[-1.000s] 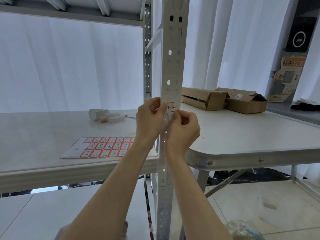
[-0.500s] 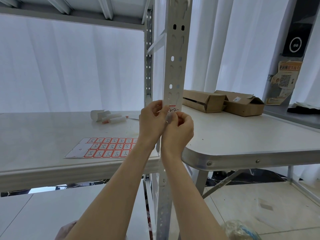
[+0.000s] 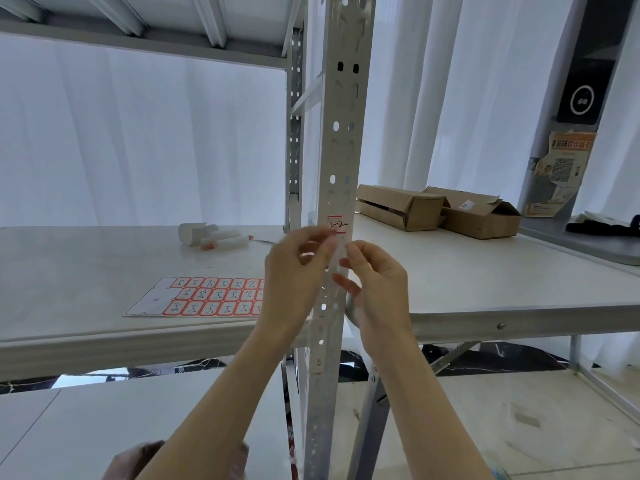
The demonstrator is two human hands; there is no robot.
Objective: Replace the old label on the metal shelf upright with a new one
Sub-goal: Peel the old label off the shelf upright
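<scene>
A small white label [image 3: 338, 224] with red edges and black handwriting sticks flat on the front of the perforated metal shelf upright [image 3: 343, 143]. Just below it, my left hand [image 3: 298, 268] is blurred, with its thumb and forefinger tips at the label's lower left corner. My right hand [image 3: 377, 282] is to the right of the upright, fingers spread, one fingertip close under the label. Something pale and translucent shows between the two hands along the upright; I cannot tell what it is. A sheet of red-bordered labels [image 3: 204, 296] lies on the shelf board to the left.
A white paper roll and pale tubes [image 3: 214, 237] lie further back on the shelf board [image 3: 86, 271]. Two open cardboard boxes [image 3: 436, 211] stand on the folding table [image 3: 519, 292] to the right. White curtains hang behind.
Both hands have dropped slightly from the label and drawn apart, so the whole label shows. The right fingers have spread. The camera has tilted up a little.
</scene>
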